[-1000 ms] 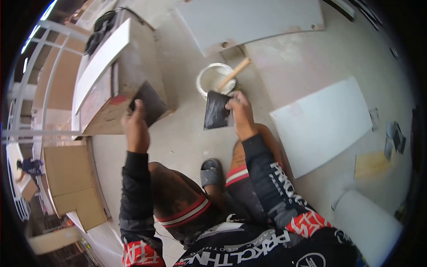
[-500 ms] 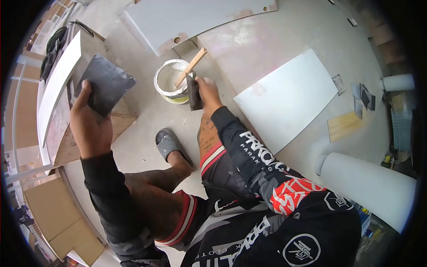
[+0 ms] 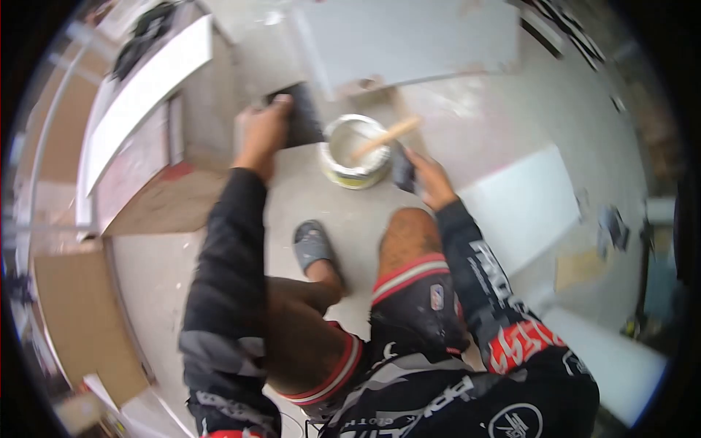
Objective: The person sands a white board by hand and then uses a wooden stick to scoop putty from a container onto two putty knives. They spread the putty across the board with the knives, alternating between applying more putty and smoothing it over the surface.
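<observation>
My left hand [image 3: 263,137] is closed on a dark, flat square plate [image 3: 304,117], which is beside the left rim of an open bucket [image 3: 337,174]. The bucket holds pale, paste-like stuff, and its rim is smeared white. A wooden stick [image 3: 398,133] leans in it, with its upper end past the right rim. On the bucket's right side, my right hand [image 3: 434,181] grips a small dark spreader [image 3: 402,168] by one edge. Motion blurs both hands, and I cannot tell whether the spreader touches the bucket.
A large grey panel [image 3: 416,36] lies on the floor beyond the bucket. To the right lies a white panel [image 3: 522,204], with dark scraps [image 3: 613,228] past it. On the left stands a wooden box [image 3: 197,139] with a curved white strip [image 3: 150,102]. My sandalled foot [image 3: 314,244] is below the bucket.
My left hand has carried the plate rightward, from above the wooden box to beside the bucket. The view has shifted, and my right hand still holds the spreader at the bucket's right.
</observation>
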Demonstrator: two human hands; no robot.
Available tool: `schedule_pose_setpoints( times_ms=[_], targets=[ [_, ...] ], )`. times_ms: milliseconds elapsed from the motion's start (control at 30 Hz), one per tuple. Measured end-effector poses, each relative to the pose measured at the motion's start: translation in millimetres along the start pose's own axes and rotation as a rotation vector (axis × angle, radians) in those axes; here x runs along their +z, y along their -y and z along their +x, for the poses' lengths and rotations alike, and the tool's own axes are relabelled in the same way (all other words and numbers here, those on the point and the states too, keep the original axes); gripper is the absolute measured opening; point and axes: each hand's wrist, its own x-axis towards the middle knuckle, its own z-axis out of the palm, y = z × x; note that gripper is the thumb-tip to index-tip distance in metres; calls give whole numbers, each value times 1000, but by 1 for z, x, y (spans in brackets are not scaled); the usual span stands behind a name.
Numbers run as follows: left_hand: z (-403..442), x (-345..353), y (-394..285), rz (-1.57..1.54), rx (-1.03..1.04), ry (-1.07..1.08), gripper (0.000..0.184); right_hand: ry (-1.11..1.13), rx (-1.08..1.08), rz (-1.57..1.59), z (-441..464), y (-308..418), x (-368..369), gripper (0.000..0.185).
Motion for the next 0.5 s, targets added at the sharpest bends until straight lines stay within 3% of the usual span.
schedule_pose_setpoints(
  times_ms=[33,67,100,200,267,333,433,500],
  targets=[
    [-2,-4,-5,28,-10,-26,41,63,31,204,-20,6,21,22],
    [-1,-10,-3,114,44,-44,38,26,42,222,-3,-23,-4,27],
    [1,-18,2,61,111,8,33,-142,56,197,-24,-13,26,33],
    [-20,-28,-37,340,345,-86,28,-11,27,262,-11,-16,57,36],
    [-39,-25,-58,305,580,-138,24,-15,-39,258,-2,-5,115,31],
    [-63,-26,-75,231,606,-8,22,42,-220,58,20,-1,166,24],
    [-81,-19,-81,274,882,77,18,300,-442,21,115,-42,197,19],
    [-87,-13,-83,281,952,120,22,196,-767,-323,108,-14,263,24]
  ],
)
